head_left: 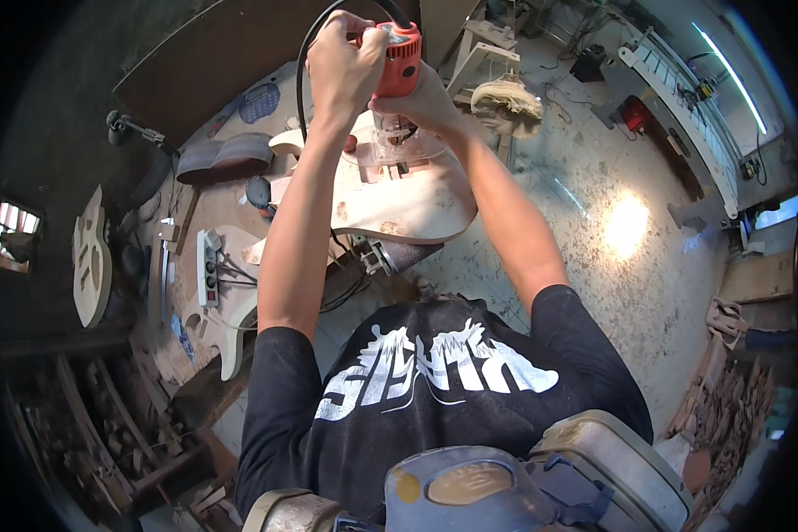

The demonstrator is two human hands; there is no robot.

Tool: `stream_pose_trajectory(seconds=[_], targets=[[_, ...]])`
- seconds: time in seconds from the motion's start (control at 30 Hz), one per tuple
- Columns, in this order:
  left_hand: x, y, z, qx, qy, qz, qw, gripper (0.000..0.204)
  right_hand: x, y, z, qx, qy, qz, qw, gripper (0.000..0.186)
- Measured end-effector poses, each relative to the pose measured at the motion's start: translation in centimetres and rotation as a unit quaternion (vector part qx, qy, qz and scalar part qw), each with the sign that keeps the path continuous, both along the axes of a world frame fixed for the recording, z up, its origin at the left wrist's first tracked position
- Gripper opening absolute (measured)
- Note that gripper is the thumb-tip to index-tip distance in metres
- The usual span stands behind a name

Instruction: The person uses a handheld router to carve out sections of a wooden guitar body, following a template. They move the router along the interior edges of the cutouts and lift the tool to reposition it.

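Observation:
A red trim router (399, 69) stands upright on a pale wooden guitar body (403, 208) at the top of the view. Its clear base (397, 149) lies over the wood close to a routed slot. My left hand (346, 75) is closed at the router's top, with the fingers curled against the red housing. Lower on the housing, my right hand (426, 105) wraps round from the right side. The router's black cable (302, 84) loops past my left wrist. The bit's tip is hidden by the base.
Left of the body, a workbench carries a white power strip (207, 268), a dark curved block (224, 158) and a blue perforated sheet (260, 104). A jointed lamp (124, 129) rises behind. Another guitar body (90, 266) hangs farther left. A respirator (470, 483) fills the lower edge.

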State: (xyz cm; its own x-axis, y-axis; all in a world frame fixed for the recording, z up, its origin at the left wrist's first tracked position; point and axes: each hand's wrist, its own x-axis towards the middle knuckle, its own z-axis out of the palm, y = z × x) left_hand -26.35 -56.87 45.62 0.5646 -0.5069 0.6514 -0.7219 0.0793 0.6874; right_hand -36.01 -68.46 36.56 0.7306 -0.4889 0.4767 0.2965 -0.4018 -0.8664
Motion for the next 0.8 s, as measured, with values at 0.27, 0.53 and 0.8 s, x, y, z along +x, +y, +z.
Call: stream_pose_trajectory(seconds=[0.27,0.53,0.8], targets=[[1.0,0.7,-5.3,-0.139,-0.01,-0.041,0.989,0.047,0.3,-0.6,0.3,-0.006,0.012,0.021,1.0,0.061],[1.8,6.3,-15.0,0.155,0.14,-0.048,0.977,0.046,-0.3,-1.3,0.4,-0.024,0.019,0.017,0.999,0.048],[0.0,5.4,-16.2,0.25,0.026,0.097,0.963,0.033,-0.9,-1.3,0.8,0.006,0.068,0.034,0.997,0.037]])
